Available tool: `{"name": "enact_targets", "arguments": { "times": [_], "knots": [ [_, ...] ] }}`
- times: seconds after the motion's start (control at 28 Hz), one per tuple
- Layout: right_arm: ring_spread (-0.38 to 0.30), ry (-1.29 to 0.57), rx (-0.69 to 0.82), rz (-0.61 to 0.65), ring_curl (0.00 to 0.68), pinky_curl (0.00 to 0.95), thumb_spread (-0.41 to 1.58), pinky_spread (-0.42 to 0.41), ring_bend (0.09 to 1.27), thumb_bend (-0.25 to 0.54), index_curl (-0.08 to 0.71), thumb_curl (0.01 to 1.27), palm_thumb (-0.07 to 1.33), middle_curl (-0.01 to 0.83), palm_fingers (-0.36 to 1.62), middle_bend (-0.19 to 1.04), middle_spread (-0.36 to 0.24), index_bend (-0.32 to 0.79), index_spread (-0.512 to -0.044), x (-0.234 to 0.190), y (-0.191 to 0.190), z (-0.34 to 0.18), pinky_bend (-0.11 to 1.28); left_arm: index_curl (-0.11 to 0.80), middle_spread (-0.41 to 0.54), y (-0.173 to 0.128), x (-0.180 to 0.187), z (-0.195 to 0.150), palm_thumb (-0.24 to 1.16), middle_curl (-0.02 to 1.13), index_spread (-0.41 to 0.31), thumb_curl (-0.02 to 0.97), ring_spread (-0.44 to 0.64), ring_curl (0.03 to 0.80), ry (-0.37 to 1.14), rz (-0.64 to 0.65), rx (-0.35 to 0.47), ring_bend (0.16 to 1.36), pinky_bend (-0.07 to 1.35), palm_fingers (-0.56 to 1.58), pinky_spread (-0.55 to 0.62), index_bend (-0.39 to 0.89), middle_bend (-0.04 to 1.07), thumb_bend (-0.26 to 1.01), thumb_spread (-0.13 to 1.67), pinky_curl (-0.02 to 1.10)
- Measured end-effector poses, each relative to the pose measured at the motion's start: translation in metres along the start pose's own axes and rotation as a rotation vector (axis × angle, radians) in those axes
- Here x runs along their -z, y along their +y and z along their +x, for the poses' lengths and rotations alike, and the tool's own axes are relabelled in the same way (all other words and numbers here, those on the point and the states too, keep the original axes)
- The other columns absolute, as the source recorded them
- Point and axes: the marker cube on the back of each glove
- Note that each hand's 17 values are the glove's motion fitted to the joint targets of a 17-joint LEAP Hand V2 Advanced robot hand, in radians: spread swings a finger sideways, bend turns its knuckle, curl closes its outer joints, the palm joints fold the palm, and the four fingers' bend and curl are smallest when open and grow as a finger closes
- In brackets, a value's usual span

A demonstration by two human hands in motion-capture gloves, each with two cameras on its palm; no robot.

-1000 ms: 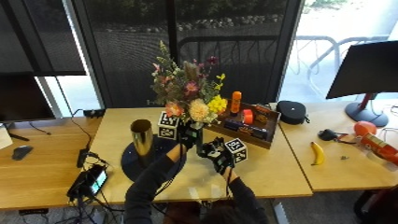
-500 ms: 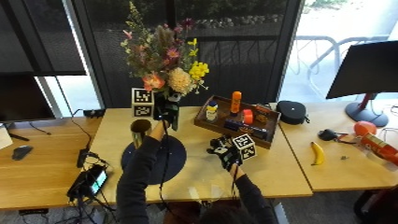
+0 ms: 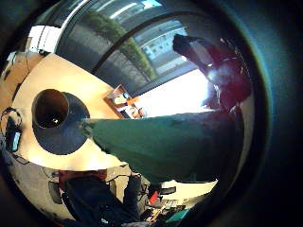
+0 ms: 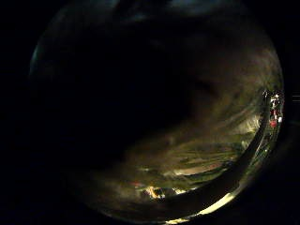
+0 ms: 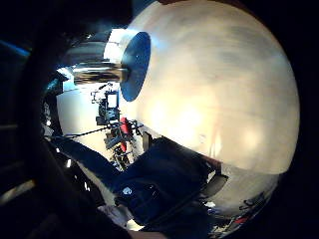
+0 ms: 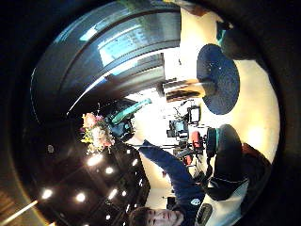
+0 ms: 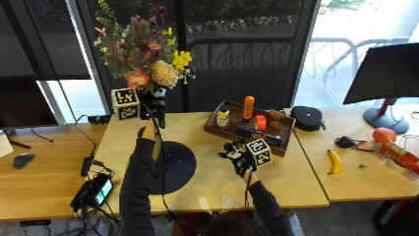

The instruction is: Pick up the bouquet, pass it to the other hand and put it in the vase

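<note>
Vase (image 3: pixel 51 109): on dark round mat (image 7: pixel 178 167), mouth open, nothing inside. Bouquet (image 7: pixel 140 49): raised above the mat, stems grasped by left hand (image 7: pixel 154 105). Right hand (image 7: pixel 238 156): beside the mat, holding nothing, fingers loosely curled. Wooden tray (image 7: pixel 251 129): bottles inside, beyond the mat.

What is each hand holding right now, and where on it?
The left hand grips the bouquet by its stems, just under the blooms, raised above the table. The right hand holds nothing.

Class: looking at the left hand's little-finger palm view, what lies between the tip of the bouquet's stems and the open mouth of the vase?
Nothing: the bouquet's green stem tip reaches the vase rim with only the dark mat below.
</note>
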Motion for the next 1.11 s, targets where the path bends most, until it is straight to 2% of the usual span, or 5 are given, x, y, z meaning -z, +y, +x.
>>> {"name": "enact_targets", "arguments": {
  "times": [0.32,0.5,0.82,0.96,1.11],
  "knots": [
    [-0.122,-0.015,-0.004,0.062,0.410,0.285,0.92,0.144,0.20,-0.036,0.454,0.63,0.99,0.443,0.54,0.14,-0.151,0.19,-0.304,0.007,-0.004,-0.007,0.18,0.535,-0.288,-0.021,0.017,-0.020,0.94,0.60,-0.249,0.592,-0.31,0.468,0.023,0.058,0.047,0.61,0.25,1.19,-0.28,0.19,0.54,-0.03,0.72,0.46],
    [-0.089,-0.053,0.001,0.102,0.391,0.283,0.98,0.166,0.18,-0.073,0.455,0.57,0.85,0.413,0.51,0.14,-0.121,0.22,-0.301,0.011,-0.004,-0.013,0.18,0.543,-0.289,-0.025,0.018,-0.025,0.94,0.60,-0.250,0.598,-0.31,0.470,0.009,0.073,0.065,0.60,0.26,1.19,-0.28,0.18,0.54,-0.03,0.72,0.47],
    [-0.045,-0.099,0.004,0.165,0.386,0.302,1.05,0.202,0.21,-0.058,0.414,0.48,0.67,0.387,0.40,0.17,-0.111,0.14,-0.304,0.023,-0.008,-0.013,0.21,0.552,-0.291,-0.031,0.022,-0.031,0.94,0.61,-0.250,0.607,-0.31,0.473,-0.001,0.066,0.062,0.60,0.25,1.19,-0.28,0.18,0.53,-0.03,0.71,0.47],
    [-0.021,-0.124,0.009,0.174,0.390,0.330,1.07,0.210,0.23,-0.100,0.381,0.42,0.50,0.356,0.24,0.12,-0.097,0.10,-0.339,0.028,-0.005,-0.015,0.28,0.555,-0.291,-0.037,0.026,-0.037,0.94,0.62,-0.251,0.610,-0.31,0.475,-0.012,0.085,0.062,0.60,0.25,1.19,-0.28,0.18,0.53,-0.03,0.71,0.47],
    [-0.008,-0.136,0.013,0.186,0.390,0.345,1.07,0.215,0.25,-0.084,0.344,0.38,0.38,0.340,0.16,0.14,-0.105,0.10,-0.371,0.031,-0.002,-0.017,0.32,0.556,-0.292,-0.041,0.029,-0.044,0.93,0.62,-0.250,0.612,-0.31,0.477,-0.014,0.095,0.069,0.60,0.25,1.19,-0.28,0.17,0.53,-0.03,0.71,0.47]
  ]
}}
